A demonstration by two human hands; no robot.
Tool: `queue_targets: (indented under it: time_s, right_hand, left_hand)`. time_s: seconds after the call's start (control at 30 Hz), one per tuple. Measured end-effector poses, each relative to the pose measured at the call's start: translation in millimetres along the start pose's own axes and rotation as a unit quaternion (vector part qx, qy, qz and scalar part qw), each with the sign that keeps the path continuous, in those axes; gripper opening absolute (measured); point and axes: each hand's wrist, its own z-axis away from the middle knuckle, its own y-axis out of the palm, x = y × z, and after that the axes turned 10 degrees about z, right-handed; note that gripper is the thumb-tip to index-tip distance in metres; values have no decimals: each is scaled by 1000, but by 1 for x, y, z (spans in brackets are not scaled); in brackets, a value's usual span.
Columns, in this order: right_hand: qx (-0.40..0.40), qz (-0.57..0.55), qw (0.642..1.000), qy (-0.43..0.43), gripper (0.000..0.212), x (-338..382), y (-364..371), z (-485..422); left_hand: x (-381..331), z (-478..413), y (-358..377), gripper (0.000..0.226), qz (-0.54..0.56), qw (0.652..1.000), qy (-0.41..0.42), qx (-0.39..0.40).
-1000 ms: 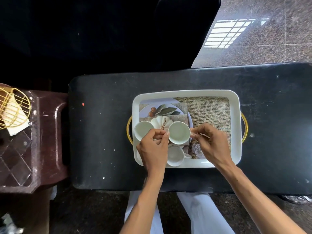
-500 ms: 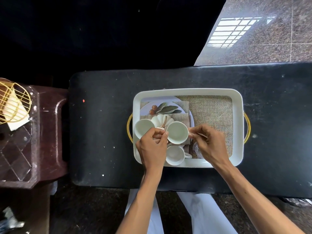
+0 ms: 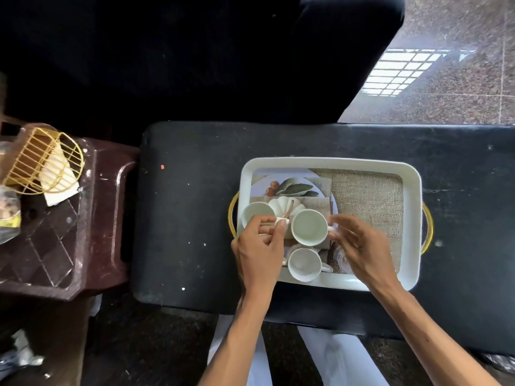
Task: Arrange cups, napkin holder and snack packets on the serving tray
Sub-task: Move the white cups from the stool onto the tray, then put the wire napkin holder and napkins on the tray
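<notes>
A white serving tray [image 3: 328, 162] with gold handles lies on the black table. Three pale cups stand in its left half, on a printed liner. My left hand [image 3: 259, 246] pinches the handle of the left cup [image 3: 257, 214]. My right hand [image 3: 359, 243] pinches the handle of the middle cup [image 3: 309, 228] from the right. The near cup [image 3: 303, 264] stands untouched between my wrists. The gold wire napkin holder [image 3: 44, 162], with white napkins in it, sits on a brown stool at the far left. A snack packet [image 3: 8, 210] lies beside it, partly cut off.
The brown plastic stool [image 3: 83, 232] stands against the black table's [image 3: 181, 218] left end. The tray's right half shows bare burlap liner [image 3: 370, 201]. A dark seat fills the space behind the table. My white-trousered legs are below the near edge.
My view has shifted slightly. Both hands stay on the cup handles and the cups have barely moved. My right hand's free fingers look more spread.
</notes>
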Motion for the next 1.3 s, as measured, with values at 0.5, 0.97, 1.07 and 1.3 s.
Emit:
queue_targets:
  time_s: [0.5, 0.97, 1.07, 1.3]
  right_hand:
    - [-65, 36, 996, -51, 19, 144, 27, 11]
    - [86, -45, 992, -80, 28, 331, 207, -20]
    - [108, -40, 991, -72, 37, 358, 245, -31]
    - [139, -38, 989, -30, 58, 386, 297, -46]
  left_hand:
    - [30, -18, -174, 20, 173, 971, -27, -165]
    - [43, -129, -347, 26, -64, 972, 132, -184]
    - [39, -173, -369, 38, -158, 965, 162, -132]
    - [42, -247, -384, 91, -330, 924, 190, -44]
